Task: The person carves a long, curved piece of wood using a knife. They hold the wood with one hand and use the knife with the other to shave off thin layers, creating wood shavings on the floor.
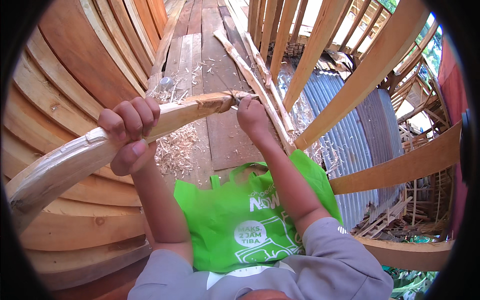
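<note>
A long, partly peeled wooden pole (180, 116) slants across in front of me, its pale near end at the left and its browner far end near my right hand. My left hand (131, 131) is wrapped around its middle, thumb underneath. My right hand (251, 116) is closed at the far end on a knife (235, 99), whose thin dark blade lies against the wood; its handle is mostly hidden by the fingers. A green bag (215, 210) with white print covers my lap beneath both forearms.
Curly wood shavings (176, 150) are scattered over the plank floor (222, 145). Two peeled poles (245, 70) lie along the right side. A small grey cylinder (166, 83) stands by the left plank wall (85, 55). Wooden slats (370, 75) rise at the right, with corrugated metal sheets (340, 130) beyond.
</note>
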Motion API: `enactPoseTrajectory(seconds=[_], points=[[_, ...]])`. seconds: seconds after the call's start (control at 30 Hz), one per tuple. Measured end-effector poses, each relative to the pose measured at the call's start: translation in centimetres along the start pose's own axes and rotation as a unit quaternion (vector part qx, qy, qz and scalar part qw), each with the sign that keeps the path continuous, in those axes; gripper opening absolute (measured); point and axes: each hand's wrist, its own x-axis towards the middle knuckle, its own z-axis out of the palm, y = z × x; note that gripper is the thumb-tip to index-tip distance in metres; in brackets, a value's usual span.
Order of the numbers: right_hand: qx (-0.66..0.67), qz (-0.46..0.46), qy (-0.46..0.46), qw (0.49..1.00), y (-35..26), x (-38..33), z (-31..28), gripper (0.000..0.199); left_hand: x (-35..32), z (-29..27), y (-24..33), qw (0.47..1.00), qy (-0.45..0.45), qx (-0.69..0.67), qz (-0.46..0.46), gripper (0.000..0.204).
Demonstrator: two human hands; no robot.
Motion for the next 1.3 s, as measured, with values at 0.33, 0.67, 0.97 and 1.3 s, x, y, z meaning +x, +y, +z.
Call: enactPoseTrajectory(seconds=[0.33,0.67,0.97,1.3], points=[[0.045,0.056,0.077,0.994,3.8,2.3,1.2,0.061,0.5,0.4,-0.5,1.0,0.008,-0.008,0.005,0.03],[0.03,0.034,0.105,0.993,6.2,4.0,2.0,0.063,0.8,0.7,-0.7,0.999,0.029,-0.005,0.012,0.029],[0.036,-0.011,0.116,0.993,6.6,4.3,3.1,0.065,0.0,0.4,-0.5,0.999,0.039,-0.018,0.002,0.03],[0.096,0.082,-0.017,0.992,7.8,3.9,4.4,0.063,-1.0,0.2,-0.1,0.998,0.068,-0.013,-0.003,0.03]])
